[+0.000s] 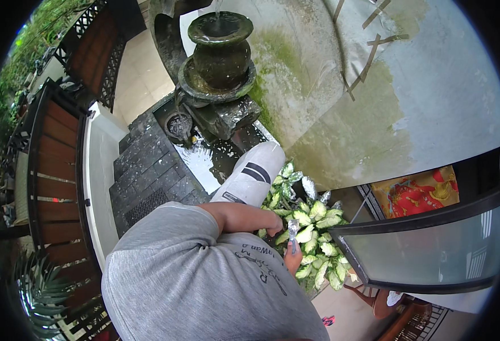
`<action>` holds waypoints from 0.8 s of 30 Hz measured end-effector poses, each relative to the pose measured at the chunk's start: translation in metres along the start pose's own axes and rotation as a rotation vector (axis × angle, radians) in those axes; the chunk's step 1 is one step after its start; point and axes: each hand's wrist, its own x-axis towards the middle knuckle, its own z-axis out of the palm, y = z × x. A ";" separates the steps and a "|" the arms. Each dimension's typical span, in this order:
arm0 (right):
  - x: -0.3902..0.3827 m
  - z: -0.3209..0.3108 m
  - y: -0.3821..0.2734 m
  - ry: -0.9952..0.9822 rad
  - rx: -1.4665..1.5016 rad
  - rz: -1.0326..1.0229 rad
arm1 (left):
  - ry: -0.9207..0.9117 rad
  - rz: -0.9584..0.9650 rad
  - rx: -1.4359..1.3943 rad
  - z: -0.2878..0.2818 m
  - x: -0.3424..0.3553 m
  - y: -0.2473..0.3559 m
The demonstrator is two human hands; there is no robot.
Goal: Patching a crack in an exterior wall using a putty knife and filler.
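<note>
My left hand (274, 223) reaches down by the left edge of a potted-looking clump of green plants with pale yellow-green leaves (318, 221). Its fingers look curled closed; whatever they may hold is hidden against the leaves. Just below and to the right, my right hand (292, 259) is wrapped round a small metal tool with a flat, white-smeared blade (293, 228), which looks like a scraper. The blade points up, away from me, over the leaves, and stands near my left hand. My bent knee in light grey trousers (255, 170) is beyond my left forearm.
A mossy stone fountain (216, 65) pours into a dark pool (204, 162) ahead. A stained, patched wall (375, 113) rises at the right. An open glass pane in a dark frame (420, 247) juts in beside the plants. Dark paving (150, 162) and a slatted gate (57, 170) lie left.
</note>
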 end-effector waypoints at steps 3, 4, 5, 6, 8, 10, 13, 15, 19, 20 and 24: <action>-0.003 -0.006 0.004 -0.002 -0.002 -0.018 | 0.010 -0.060 -0.025 0.004 -0.002 0.002; -0.004 -0.008 0.007 -0.003 -0.019 -0.010 | 0.008 -0.063 -0.029 0.003 -0.006 0.004; -0.006 -0.009 0.012 0.001 -0.032 0.002 | 0.008 -0.053 -0.016 0.000 -0.012 0.007; -0.007 -0.009 0.016 0.002 -0.028 0.007 | 0.007 -0.041 -0.003 -0.002 -0.018 0.010; -0.005 -0.009 0.026 0.000 -0.001 -0.009 | 0.007 -0.059 0.007 0.001 -0.022 0.012; -0.004 -0.008 0.035 -0.014 0.075 0.023 | 0.005 -0.068 0.023 0.002 -0.023 0.014; 0.000 -0.004 0.062 -0.004 0.298 0.090 | 0.058 -0.026 -0.016 0.004 -0.016 0.020; 0.000 -0.001 0.047 -0.024 0.415 0.219 | 0.206 -0.007 -0.150 0.013 0.000 0.018; 0.006 0.014 0.035 -0.026 0.514 0.191 | 0.382 0.138 -0.271 0.024 0.036 0.005; 0.003 0.016 0.032 -0.030 0.573 0.188 | 0.483 0.128 -0.381 0.021 0.033 0.010; -0.001 0.017 0.013 -0.058 0.585 0.105 | 0.431 0.094 -1.222 0.012 0.025 0.017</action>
